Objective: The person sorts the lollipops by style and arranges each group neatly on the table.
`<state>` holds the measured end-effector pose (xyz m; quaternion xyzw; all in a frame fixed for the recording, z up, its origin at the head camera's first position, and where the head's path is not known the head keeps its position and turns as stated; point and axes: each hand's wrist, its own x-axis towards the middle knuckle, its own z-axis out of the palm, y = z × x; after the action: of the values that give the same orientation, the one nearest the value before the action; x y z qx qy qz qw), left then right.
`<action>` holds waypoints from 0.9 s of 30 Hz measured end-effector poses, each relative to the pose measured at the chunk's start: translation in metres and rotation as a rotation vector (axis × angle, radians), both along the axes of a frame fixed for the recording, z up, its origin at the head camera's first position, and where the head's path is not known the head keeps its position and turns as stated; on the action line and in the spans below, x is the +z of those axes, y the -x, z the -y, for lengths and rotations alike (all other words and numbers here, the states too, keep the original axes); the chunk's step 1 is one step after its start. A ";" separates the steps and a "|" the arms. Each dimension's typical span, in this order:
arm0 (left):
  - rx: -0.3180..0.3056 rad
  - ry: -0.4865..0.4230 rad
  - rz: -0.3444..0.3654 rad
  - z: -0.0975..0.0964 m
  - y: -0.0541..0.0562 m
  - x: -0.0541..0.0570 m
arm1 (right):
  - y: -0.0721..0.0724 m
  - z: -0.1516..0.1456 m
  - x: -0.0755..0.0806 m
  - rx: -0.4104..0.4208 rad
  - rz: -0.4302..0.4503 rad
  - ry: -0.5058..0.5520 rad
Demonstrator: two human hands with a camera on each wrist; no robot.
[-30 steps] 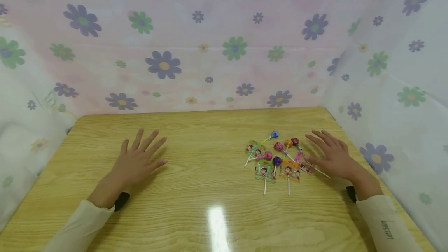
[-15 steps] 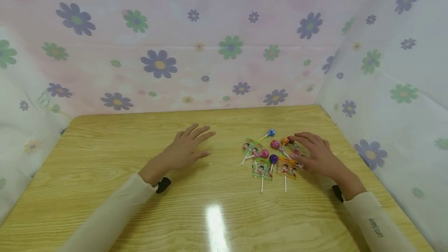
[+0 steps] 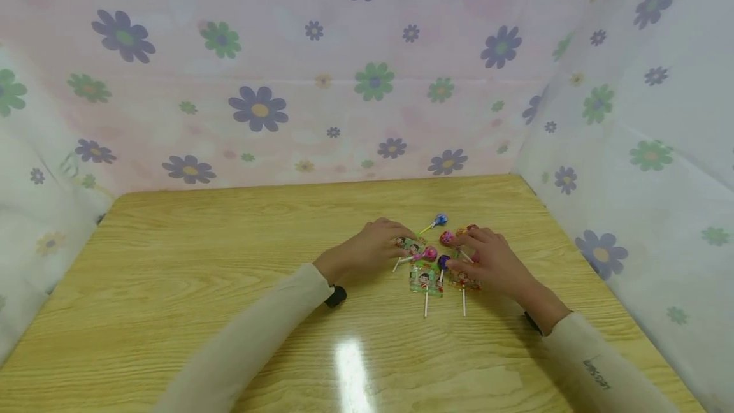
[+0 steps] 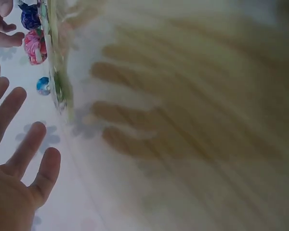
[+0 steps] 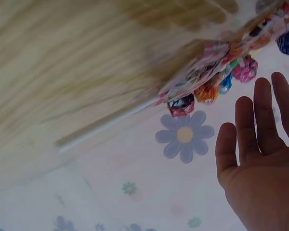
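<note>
Several wrapped lollipops lie in a loose cluster right of the table's middle. My left hand [image 3: 373, 247] is at the cluster's left side, its fingers over a flat lollipop in a green-printed wrapper [image 3: 410, 246]. Across from it, my right hand [image 3: 496, 263] hovers above the right part, partly hiding an orange-wrapped lollipop [image 3: 462, 280] and others. Between the hands are a pink lollipop [image 3: 430, 253] and a purple lollipop [image 3: 443, 262]. A blue lollipop [image 3: 440, 219] lies behind them. Both wrist views show extended fingers holding nothing: left hand [image 4: 12, 178], right hand [image 5: 262, 178].
The wooden table [image 3: 229, 222] extends to the left and front of the lollipops. A flowered cloth [image 3: 309, 81] rises along its back edge, with more cloth at both sides. Light glares off the table's front [image 3: 352, 375].
My left hand has swept right from the table's left side to the cluster. The right hand has moved left over the lollipops. The lollipops appear to stay in place.
</note>
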<state>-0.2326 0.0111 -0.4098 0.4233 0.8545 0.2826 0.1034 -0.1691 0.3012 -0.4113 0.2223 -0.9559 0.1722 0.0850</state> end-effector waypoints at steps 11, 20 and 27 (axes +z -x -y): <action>-0.017 0.008 0.030 -0.040 0.014 -0.002 | 0.001 0.007 -0.008 0.056 -0.021 -0.110; -0.067 0.050 0.032 -0.047 0.013 0.001 | 0.000 0.003 -0.003 0.100 0.034 -0.052; -0.037 0.016 0.121 -0.051 0.013 -0.002 | -0.002 0.000 -0.003 0.107 0.051 -0.037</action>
<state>-0.2458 0.0617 -0.4119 0.4202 0.8410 0.2991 0.1634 -0.1673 0.3011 -0.4141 0.2701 -0.9475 0.1644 0.0472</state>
